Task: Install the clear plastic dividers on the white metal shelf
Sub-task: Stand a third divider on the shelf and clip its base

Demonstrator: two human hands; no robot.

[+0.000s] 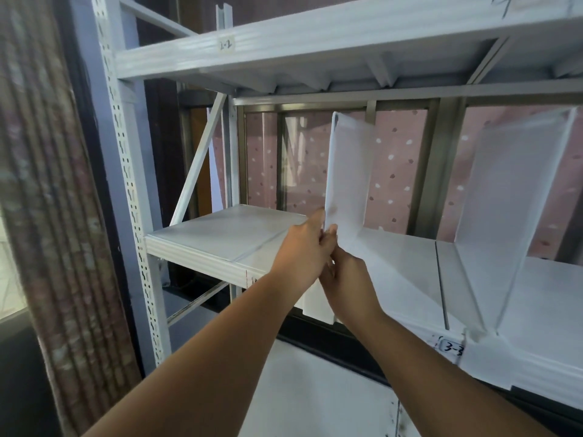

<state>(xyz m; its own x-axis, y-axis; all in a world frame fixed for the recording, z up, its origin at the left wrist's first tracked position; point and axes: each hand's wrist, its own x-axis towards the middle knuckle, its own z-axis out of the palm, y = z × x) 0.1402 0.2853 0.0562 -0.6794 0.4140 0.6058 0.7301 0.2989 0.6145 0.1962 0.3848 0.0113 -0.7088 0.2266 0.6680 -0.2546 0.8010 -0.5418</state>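
A frosted clear plastic divider panel (pixel 348 171) stands upright on the flat white metal shelf board (pixel 220 230), rising from its front edge toward the back; its lower front corner is pinched between two hands, and a white flap hangs from it below the shelf's front lip; a second clear plastic divider (pixel 508 203) stands upright further right on the same board, its foot at the front edge beside a handwritten label.

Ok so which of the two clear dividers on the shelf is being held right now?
The left divider: both the left hand and right hand grip its front lower edge. The right divider stands untouched.
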